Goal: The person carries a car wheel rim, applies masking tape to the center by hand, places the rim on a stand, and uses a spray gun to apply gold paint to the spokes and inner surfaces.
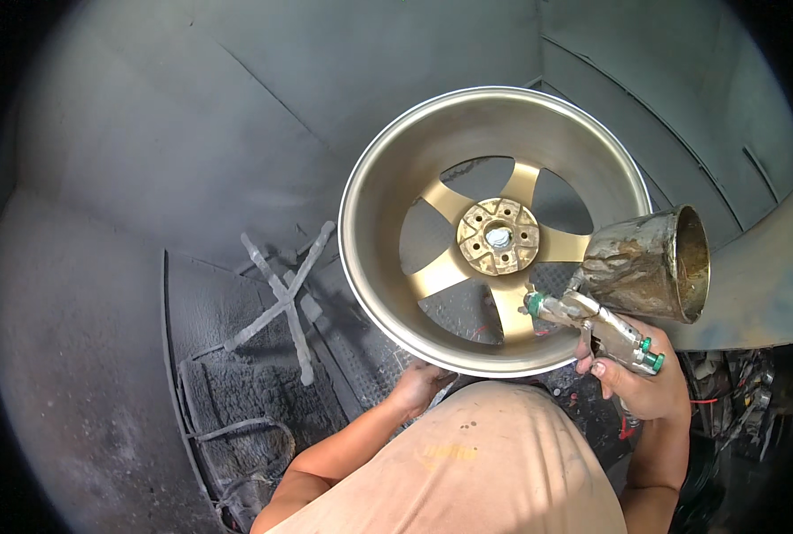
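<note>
A large wheel rim (378,303) faces up before me, its barrel metallic bronze-grey, its spokes gold and its outer lip pale. White material plugs the centre hole of its hub (521,255). My right hand (650,383) is closed round a spray gun (603,331) with green fittings and a paint-crusted metal cup (632,265). The gun's nozzle points left, over the wheel's lower right spokes. Just below the near left edge of the rim is my left hand (418,389), its fingers curled. What they grip, if anything, is hidden.
Grey, paint-dusted walls (174,125) surround the wheel. A crusted cross-shaped stand (282,307) is at left, above a rough dark mat (245,392). A curved tan panel (752,285) stands at right, with tangled cables and parts (743,400) below it.
</note>
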The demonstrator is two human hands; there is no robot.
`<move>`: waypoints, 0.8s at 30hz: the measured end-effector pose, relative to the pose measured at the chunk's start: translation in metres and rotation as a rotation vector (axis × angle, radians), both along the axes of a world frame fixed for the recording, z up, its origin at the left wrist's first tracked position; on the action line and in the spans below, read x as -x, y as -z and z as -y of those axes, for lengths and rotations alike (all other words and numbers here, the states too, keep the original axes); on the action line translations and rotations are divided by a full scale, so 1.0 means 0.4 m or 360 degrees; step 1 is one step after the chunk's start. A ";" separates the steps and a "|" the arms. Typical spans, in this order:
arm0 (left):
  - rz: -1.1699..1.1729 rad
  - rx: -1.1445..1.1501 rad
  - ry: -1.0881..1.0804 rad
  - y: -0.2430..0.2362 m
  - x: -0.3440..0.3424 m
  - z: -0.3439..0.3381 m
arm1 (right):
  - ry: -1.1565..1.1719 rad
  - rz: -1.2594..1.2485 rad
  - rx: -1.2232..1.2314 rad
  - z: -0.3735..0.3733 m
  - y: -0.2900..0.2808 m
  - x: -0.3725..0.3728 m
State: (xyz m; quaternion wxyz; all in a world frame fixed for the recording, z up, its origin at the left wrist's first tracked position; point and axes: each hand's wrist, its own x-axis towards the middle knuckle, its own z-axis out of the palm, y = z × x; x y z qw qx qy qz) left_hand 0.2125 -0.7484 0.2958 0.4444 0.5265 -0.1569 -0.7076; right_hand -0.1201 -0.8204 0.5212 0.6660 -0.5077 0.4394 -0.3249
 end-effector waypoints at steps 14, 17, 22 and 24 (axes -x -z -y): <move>-0.0113 -0.0044 -0.0042 0.051 -0.083 0.005 | 0.0355 -0.0154 0.0220 0.011 0.007 -0.012; -0.0078 -0.0033 -0.0239 0.012 -0.094 0.055 | 0.0143 -0.0101 0.0121 0.009 -0.002 -0.006; 0.0015 0.0021 -0.0340 -0.009 -0.114 0.087 | 0.0272 -0.0196 0.0252 0.025 0.015 -0.008; 0.0011 0.0050 -0.0315 -0.022 -0.099 0.091 | 0.0376 -0.0184 0.0332 0.038 0.015 -0.015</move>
